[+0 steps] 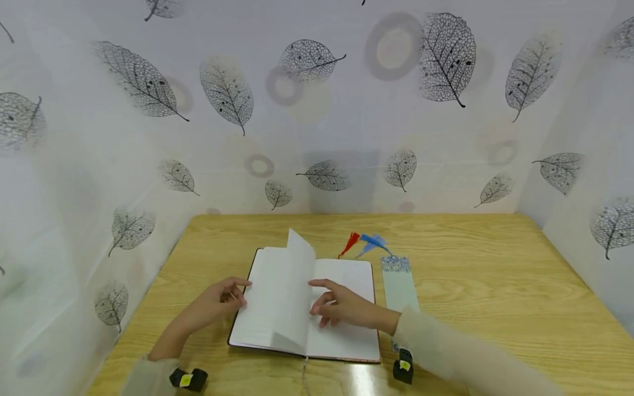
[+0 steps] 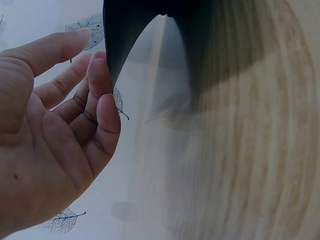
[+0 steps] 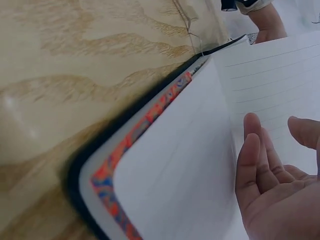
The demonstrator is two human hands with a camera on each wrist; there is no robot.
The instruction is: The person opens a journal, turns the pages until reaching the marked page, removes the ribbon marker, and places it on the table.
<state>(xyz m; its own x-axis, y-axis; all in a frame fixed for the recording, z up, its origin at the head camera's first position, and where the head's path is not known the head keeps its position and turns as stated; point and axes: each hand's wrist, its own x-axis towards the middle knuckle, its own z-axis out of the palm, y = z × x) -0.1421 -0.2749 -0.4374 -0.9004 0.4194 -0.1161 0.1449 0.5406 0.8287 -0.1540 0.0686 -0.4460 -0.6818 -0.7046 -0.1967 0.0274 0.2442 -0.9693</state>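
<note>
An open notebook (image 1: pixel 349 342) with white pages lies on the table, one page (image 1: pixel 301 275) standing curved up near its spine. My left hand (image 1: pixel 215 302) is at the left edge, its fingers loosely bent. In the left wrist view, those fingertips touch the black cover (image 2: pixel 127 30) while the thumb stays apart. Over the right half, my right hand (image 1: pixel 346 305) has its fingertips at the raised page. The right wrist view shows ruled lines on the page (image 3: pixel 275 75) and a gap between thumb and fingers. A red-and-blue patterned strip (image 3: pixel 135 132) peeks out beneath the right-hand pages.
Right of the notebook lies a pale green bookmark (image 1: pixel 398 286) with a blue lacy end, partly under my right forearm. Blue tassels (image 1: pixel 373 242) and a red tassel (image 1: pixel 351 241) lie above the notebook. A thin ribbon (image 1: pixel 305 374) hangs from the spine. Leaf-patterned cloth (image 1: pixel 317 121) surrounds the wooden table (image 1: pixel 485 275).
</note>
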